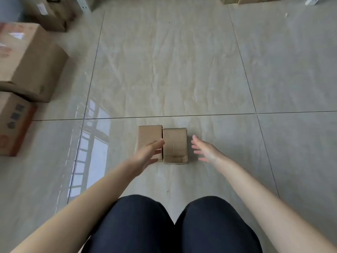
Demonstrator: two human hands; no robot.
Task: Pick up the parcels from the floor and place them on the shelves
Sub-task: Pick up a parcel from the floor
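Parcels: two small brown cardboard boxes lie flat on the tiled floor point(182, 70), side by side w/ long sides touching, just nearer the camera than a grout line that crosses the view left to right. Left parcel point(149, 136) sits slightly further from the person than right parcel point(175, 145), so their far ends are stepped. Long axis of each runs away from the person, approx. perpendicular to that grout line; short ends face toward and away from the knees point(171, 225). Right parcel carries a strip of clear tape along its top face, lengthwise. Left hand point(147, 156) is open, fingers extended and loosely together, reaching in from lower left; it overlaps the near right portion of left parcel, fingertips about at the seam between the two boxes. Contact vs. hover above the box cannot be told from this view. Right hand point(206, 149) is open, fingers spread, palm turned inward, just beside the right side of right parcel w/ a visible strip of floor between; not touching. Both parcels therefore lie between the two hands, in front of the knees, which are clad in dark fabric. Neither hand grips anything. Larger cardboard boxes point(31, 61) stand well apart at the left edge, more at upper left; a window reflection shows on the tiles at left.
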